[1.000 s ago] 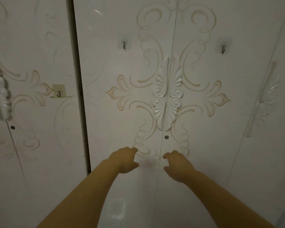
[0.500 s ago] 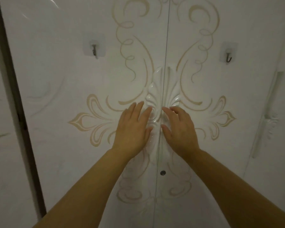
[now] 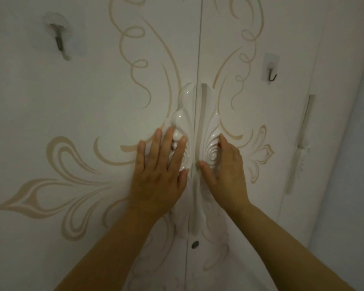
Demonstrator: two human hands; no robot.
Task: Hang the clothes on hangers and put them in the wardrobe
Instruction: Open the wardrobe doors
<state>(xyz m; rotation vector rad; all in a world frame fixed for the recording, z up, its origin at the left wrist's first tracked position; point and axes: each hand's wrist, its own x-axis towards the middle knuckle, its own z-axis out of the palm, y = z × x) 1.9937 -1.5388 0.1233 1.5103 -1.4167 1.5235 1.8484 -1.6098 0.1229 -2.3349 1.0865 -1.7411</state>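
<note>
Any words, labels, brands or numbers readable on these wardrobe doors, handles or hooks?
None readable.
Wardrobe doors: only beige scrollwork.
Left handle and right handle: plain white relief, no brand.
Left hook: blurred, nothing legible.
Right hook: blank pad.
Keyhole: unmarked.

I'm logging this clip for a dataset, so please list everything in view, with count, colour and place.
left door: one, white with beige scrolls, left of the centre seam.
right door: one, same pattern, right of the seam.
left handle: one, glossy white, carved, on the left door at the seam.
right handle: one, glossy white, carved, mirrors it.
left hook: one, dark metal on a clear pad, upper left.
right hook: one, the same, upper right.
keyhole: one, dark, beside the seam below the handles.
side handle: one, white, far right panel.
left hand: straight fingers resting on the left handle.
right hand: fingers curled round the right handle.
</note>
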